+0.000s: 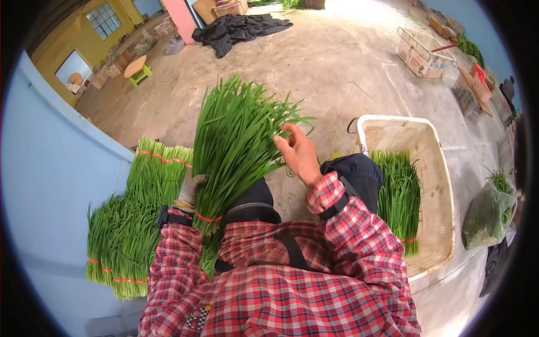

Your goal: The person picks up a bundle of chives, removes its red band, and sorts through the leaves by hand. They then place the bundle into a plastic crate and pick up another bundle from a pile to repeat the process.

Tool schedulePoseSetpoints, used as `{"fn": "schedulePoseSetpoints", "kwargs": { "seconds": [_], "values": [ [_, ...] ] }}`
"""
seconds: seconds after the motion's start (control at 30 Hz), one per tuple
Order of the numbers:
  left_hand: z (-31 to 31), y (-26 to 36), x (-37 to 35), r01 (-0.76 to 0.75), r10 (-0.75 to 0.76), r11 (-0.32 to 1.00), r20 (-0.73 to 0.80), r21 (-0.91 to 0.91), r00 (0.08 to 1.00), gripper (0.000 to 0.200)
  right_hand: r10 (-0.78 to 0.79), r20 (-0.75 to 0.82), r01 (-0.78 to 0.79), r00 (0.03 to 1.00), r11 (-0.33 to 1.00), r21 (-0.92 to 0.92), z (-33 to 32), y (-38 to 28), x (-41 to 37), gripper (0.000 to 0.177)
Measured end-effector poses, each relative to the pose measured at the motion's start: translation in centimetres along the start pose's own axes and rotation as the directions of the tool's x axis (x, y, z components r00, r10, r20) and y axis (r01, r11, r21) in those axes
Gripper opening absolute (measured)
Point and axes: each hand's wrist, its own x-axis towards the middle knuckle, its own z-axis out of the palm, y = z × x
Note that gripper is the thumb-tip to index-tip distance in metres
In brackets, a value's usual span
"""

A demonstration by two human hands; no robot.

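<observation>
A thick bunch of garlic chives (pixel 238 135) stands tilted over my lap, with a red band round its lower end. My left hand (pixel 192 190), in a pale work glove, wraps round the bunch's left side; some of its fingers are hidden behind the leaves. At the right edge of the leaf tips is my bare right hand (pixel 300 154), its index finger bent and its thumb apart from it. I see nothing held between them. Banded chive bunches (pixel 126 236) are stacked to my left. Another banded bunch (pixel 400 196) lies inside the white plastic crate (pixel 438 208) on my right.
A blue wall (pixel 62 163) runs close along my left. Further off are a black cloth (pixel 241 31), a small green stool (pixel 139 73) and another crate (pixel 424 53). A plastic bag of greens (pixel 489 213) sits beyond the white crate on the concrete floor (pixel 337 67).
</observation>
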Motion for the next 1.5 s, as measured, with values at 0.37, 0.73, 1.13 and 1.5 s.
{"fn": "schedulePoseSetpoints", "kwargs": {
  "seconds": [0.37,0.73,1.13,1.5],
  "values": [
    [0.4,0.1,-1.1,0.021,-0.030,0.994,-0.084,-0.105,0.996,0.048,-0.364,0.125,0.371,0.923,0.754,-0.542,-0.8,1.5,5.0,0.013],
    [1.1,0.9,-1.9,-0.021,0.045,0.989,-0.162,0.146,0.986,0.040,-0.007,-0.073,0.013,0.997,0.996,0.088,-6.5,3.2,11.4,0.035],
    [3.1,2.6,-2.4,0.054,0.040,0.956,-0.309,0.289,0.950,0.035,-0.414,0.620,0.625,0.666,0.764,-0.162,9.3,-0.9,-7.0,0.059],
    [2.8,1.3,-3.3,-0.022,-0.065,0.983,-0.460,-0.183,0.886,0.038,-0.204,0.687,0.578,0.697,0.727,-0.371,8.1,2.8,-10.5,0.078]
  ]
}}
